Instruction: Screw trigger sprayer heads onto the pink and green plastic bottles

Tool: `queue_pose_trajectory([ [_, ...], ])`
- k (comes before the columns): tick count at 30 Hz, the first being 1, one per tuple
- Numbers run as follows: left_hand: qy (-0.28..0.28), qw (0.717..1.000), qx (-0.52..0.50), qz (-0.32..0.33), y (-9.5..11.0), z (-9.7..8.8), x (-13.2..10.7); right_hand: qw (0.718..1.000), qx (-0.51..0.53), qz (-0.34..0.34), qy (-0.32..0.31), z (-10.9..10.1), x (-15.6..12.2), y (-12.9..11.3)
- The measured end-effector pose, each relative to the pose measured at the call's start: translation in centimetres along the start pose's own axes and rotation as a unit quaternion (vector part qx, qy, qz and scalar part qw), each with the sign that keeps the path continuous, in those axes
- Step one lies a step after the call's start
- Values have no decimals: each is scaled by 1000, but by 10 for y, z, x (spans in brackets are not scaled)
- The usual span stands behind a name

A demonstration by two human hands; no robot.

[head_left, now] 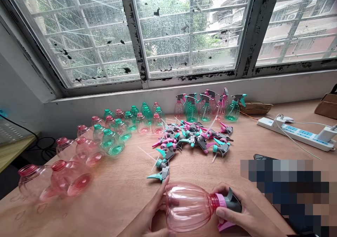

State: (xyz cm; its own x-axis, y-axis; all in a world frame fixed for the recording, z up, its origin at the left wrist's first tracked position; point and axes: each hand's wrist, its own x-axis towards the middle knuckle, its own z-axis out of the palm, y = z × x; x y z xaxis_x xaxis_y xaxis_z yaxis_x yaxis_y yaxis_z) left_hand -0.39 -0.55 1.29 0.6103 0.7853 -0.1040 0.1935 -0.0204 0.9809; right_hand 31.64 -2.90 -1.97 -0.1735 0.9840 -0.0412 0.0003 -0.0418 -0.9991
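Observation:
A pink see-through bottle [188,205] lies on its side at the near edge of the wooden table [123,184]. My left hand [151,214] cups its round base, fingers wrapped round it. My right hand [238,217] grips the grey and pink spray trigger head [228,203] fitted at the bottle's neck. A loose pile of spray trigger heads [192,138] in grey, pink and teal, with thin dip tubes, lies just beyond the bottle.
Empty pink and teal bottles [113,135] stand and lie at the left and back left. Finished spray bottles [207,107] stand by the window wall. A white power strip [295,131] with cables, a phone edge [260,157] and a cardboard box [328,105] sit at the right.

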Motion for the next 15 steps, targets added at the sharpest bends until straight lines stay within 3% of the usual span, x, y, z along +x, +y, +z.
queue_pose_trajectory([
  [7, -22, 999, -29, -8, -4, -2, -1, 1000, 2, -4, -5, 0, 0, 0],
  [15, 3, 1000, -3, 8, -1, 2, 1, 1000, 7, 1, -2, 0, -1, 0],
])
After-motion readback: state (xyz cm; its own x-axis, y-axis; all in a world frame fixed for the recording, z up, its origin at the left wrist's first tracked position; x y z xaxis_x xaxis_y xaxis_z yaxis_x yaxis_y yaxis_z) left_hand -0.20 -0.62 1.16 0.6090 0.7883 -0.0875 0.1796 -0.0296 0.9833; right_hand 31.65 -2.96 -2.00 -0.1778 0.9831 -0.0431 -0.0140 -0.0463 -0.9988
